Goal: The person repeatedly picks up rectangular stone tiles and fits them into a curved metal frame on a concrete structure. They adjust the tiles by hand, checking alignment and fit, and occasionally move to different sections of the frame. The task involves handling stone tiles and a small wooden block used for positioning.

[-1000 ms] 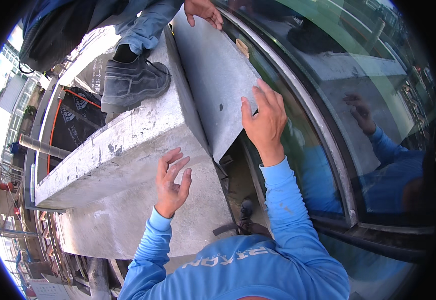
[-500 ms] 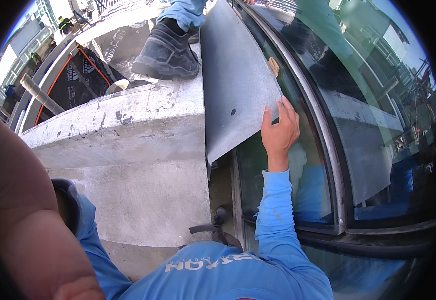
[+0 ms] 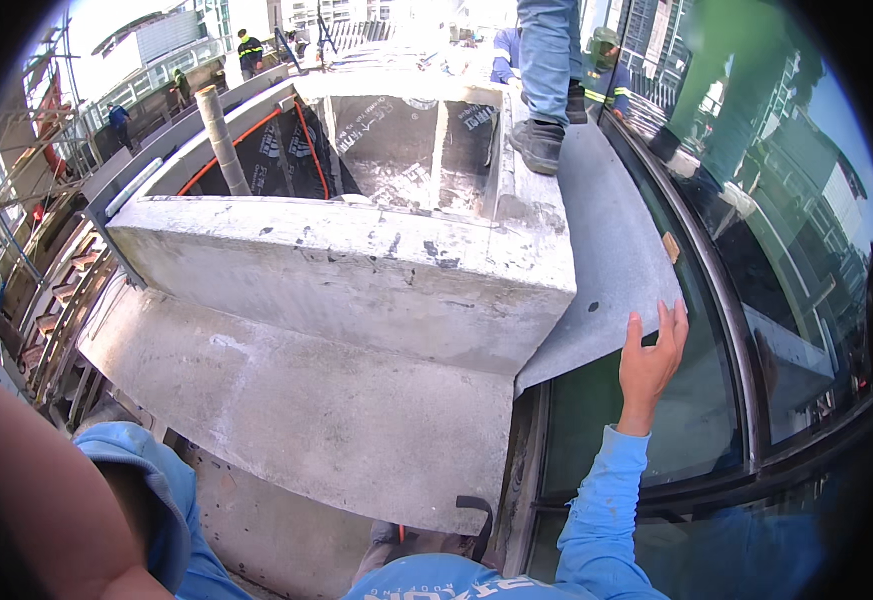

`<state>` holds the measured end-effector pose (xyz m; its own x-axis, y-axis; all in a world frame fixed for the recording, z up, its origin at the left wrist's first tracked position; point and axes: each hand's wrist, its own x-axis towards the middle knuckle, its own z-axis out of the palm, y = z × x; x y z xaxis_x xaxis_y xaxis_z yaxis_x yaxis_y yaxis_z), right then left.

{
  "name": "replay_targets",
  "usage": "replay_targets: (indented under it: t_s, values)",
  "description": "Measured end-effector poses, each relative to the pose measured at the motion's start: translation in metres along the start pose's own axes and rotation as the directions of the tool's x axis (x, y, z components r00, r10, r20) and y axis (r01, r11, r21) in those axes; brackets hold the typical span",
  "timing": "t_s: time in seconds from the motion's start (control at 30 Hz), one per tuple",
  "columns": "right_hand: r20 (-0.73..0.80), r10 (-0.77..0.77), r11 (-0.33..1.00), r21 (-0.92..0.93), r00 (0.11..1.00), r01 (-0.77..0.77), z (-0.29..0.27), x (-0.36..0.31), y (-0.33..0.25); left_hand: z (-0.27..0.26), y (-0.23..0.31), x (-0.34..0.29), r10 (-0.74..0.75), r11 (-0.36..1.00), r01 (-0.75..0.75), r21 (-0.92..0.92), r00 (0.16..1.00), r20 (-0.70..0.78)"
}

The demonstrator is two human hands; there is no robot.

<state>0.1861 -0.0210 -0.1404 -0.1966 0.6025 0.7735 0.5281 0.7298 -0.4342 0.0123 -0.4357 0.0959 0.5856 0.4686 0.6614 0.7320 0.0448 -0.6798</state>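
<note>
My right hand (image 3: pixel 653 360), in a blue sleeve, reaches to the near right corner of a thin grey metal sheet (image 3: pixel 612 215). Its thumb and fingers are spread apart against the sheet's edge; whether they bear weight is not clear. The sheet is bent and has a small dark hole near my hand. It lies between a concrete curb (image 3: pixel 357 255) and a glass wall (image 3: pixel 697 400). Bare skin of my left hand or forearm (image 3: pixel 47 490) looms blurred at the lower left, its fingers hidden.
Another person's dark shoe (image 3: pixel 539 146) stands on the curb beside the sheet. Behind the curb is a pit lined with black membrane (image 3: pixel 387 140), with a pipe (image 3: pixel 222 140) and an orange cord. A concrete ledge (image 3: pixel 307 390) lies in front. Several workers are farther back.
The view has lifted and swung left, so more of the pit and background shows. My right hand remains at the sheet's corner. The other person's shoe appears farther off.
</note>
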Motion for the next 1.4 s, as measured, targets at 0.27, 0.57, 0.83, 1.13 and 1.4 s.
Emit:
replay_targets:
  t_s: [0.27,0.57,0.83,1.13,1.4]
  values:
    - [0.171,-0.119,0.954,0.294,0.978,0.065,0.003,-0.052,-0.135,-0.169,-0.027,-0.046,-0.157,0.931,0.113,0.346,0.982,0.103]
    - [0.171,-0.398,0.813,0.52,0.901,0.261,0.076,-0.082,-0.149,-0.252,0.002,-0.018,-0.257,0.795,0.047,0.605,0.929,0.266]
    - [0.468,-0.21,0.854,0.516,0.859,-0.072,0.071,-0.092,-0.171,-0.223,0.032,0.004,-0.291,0.81,0.0,0.586,0.868,0.402]
    - [0.588,-0.3,0.835,0.543,0.751,-0.092,0.072,-0.135,-0.152,-0.2,0.058,0.025,-0.324,0.837,0.051,0.545,0.849,0.418]
    - [0.688,-0.456,0.815,0.577,0.565,-0.046,0.051,-0.219,-0.209,-0.276,0.104,-0.006,-0.54,0.657,0.211,0.724,0.802,0.256]
